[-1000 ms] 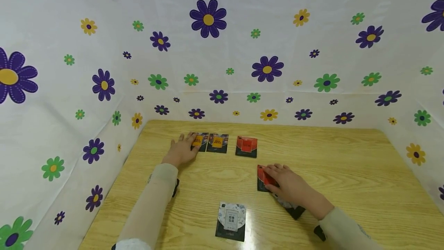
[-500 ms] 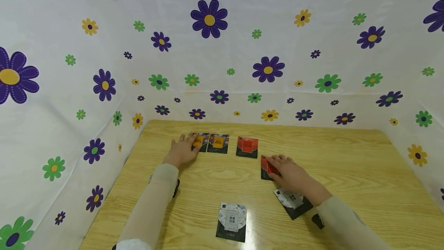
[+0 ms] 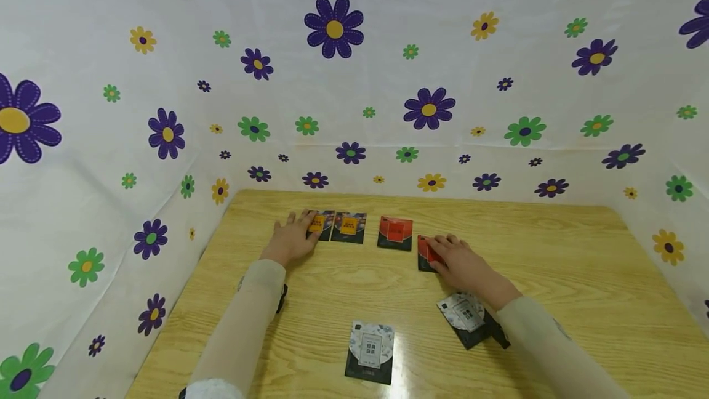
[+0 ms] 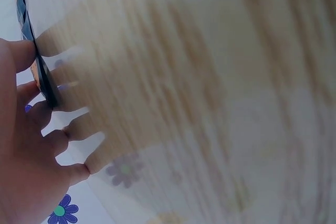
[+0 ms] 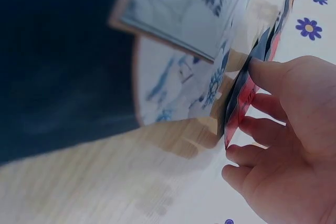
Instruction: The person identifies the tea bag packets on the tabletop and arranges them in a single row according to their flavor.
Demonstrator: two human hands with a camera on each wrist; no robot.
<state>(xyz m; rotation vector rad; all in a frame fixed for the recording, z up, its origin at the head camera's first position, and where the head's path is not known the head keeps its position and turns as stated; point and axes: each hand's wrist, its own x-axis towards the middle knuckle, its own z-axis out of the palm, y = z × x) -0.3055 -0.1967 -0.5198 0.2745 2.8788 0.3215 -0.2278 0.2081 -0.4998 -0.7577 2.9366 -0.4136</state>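
Observation:
In the head view my right hand (image 3: pixel 464 265) lies on a small red and black packet (image 3: pixel 428 255), fingers extended over its face, covering its right part. The right wrist view shows the fingertips and thumb touching this packet. My left hand (image 3: pixel 289 241) rests with spread fingers at the left edge of an orange-labelled dark packet (image 3: pixel 321 225). A matching orange-labelled packet (image 3: pixel 349 226) lies right beside it. Between that one and my right hand lies another red and black packet (image 3: pixel 395 233).
A grey-white and black packet (image 3: pixel 369 353) lies near the front of the wooden table (image 3: pixel 554 276). Another such packet (image 3: pixel 464 318) lies tilted below my right hand, partly behind the dark wristband. White cloth walls (image 3: pixel 388 79) with printed flowers enclose the table's back and sides.
My right hand has slid the red packet away from me, toward the back row, uncovering more of the tilted grey-white packet. The left hand has stayed in place.

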